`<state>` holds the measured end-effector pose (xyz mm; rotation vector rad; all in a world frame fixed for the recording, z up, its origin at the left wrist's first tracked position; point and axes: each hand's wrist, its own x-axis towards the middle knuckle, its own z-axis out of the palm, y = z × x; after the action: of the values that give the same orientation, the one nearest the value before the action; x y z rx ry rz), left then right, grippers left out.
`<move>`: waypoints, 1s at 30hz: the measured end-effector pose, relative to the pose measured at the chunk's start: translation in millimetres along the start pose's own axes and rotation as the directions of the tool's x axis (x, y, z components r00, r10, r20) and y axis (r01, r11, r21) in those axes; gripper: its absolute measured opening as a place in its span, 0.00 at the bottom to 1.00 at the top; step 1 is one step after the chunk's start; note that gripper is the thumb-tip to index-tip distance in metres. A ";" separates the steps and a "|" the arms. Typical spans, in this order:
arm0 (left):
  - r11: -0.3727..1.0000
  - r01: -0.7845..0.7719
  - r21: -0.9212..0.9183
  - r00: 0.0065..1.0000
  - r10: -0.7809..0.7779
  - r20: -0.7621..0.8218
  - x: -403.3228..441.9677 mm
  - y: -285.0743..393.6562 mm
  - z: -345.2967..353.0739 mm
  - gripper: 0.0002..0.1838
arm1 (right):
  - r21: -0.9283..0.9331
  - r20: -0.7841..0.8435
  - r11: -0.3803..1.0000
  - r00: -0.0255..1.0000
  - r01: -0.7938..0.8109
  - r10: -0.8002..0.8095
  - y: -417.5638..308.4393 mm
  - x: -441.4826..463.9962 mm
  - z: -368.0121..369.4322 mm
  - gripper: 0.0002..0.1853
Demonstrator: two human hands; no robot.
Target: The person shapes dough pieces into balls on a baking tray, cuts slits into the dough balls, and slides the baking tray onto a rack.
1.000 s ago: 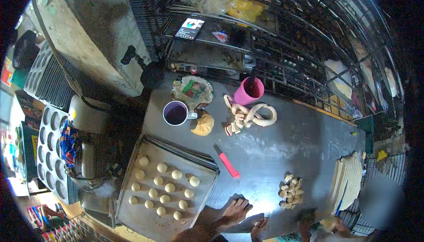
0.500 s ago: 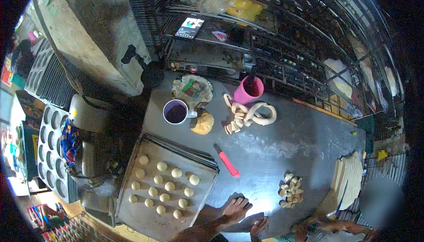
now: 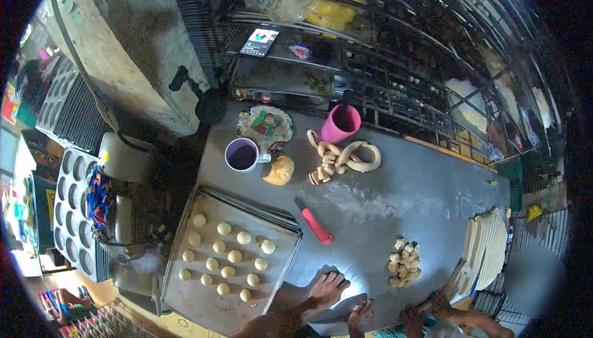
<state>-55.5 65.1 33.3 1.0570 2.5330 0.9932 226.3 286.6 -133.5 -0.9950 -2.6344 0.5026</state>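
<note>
My left hand (image 3: 329, 290) lies palm down on the metal table, just right of the baking tray. Its fingers are bent and slightly apart; the space under the palm is hidden. Close beside it, at the table's near edge, my right hand (image 3: 361, 312) has its fingers curled in, and anything inside them is hidden. Several round dough balls (image 3: 235, 256) sit in rows on the tray (image 3: 207, 304). To the right of my hands is a heap of small cut dough pieces (image 3: 404, 265). A red-handled knife (image 3: 317, 226) rests beyond my left hand.
Twisted dough strips (image 3: 364, 164) lie by a pink cup (image 3: 341, 124). A mug (image 3: 241, 154) stands beside a yellowish dough lump (image 3: 278, 171). At right, another person's hands (image 3: 441, 304) are near stacked pale cloth-like layers (image 3: 485, 248). Racks line the back; a phone (image 3: 260, 41) stands there.
My left hand's fingers have straightened and spread a little on the table. The other person's hands at right have shifted toward the table. The view has moved slightly.
</note>
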 end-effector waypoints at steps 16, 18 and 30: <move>0.990 0.029 0.140 0.978 0.001 -0.207 -2.7 7.9 16.7 0.17 | 0.080 0.190 0.996 0.982 -0.040 0.024 -178.8 49.7 -103.9 0.20; 0.987 0.046 0.152 0.984 -0.018 -0.177 -8.0 8.0 22.6 0.20 | 0.067 0.168 0.997 0.985 0.032 -0.043 -165.6 44.1 -99.6 0.20; 0.901 0.358 0.245 0.908 -0.276 -0.315 -218.6 52.2 18.5 0.34 | 0.026 0.176 0.824 0.809 0.566 -0.561 -101.9 25.5 -178.1 0.27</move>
<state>137.6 -51.0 42.9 0.5562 3.0274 0.7206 215.7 271.7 72.4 -0.1304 -2.9096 0.4188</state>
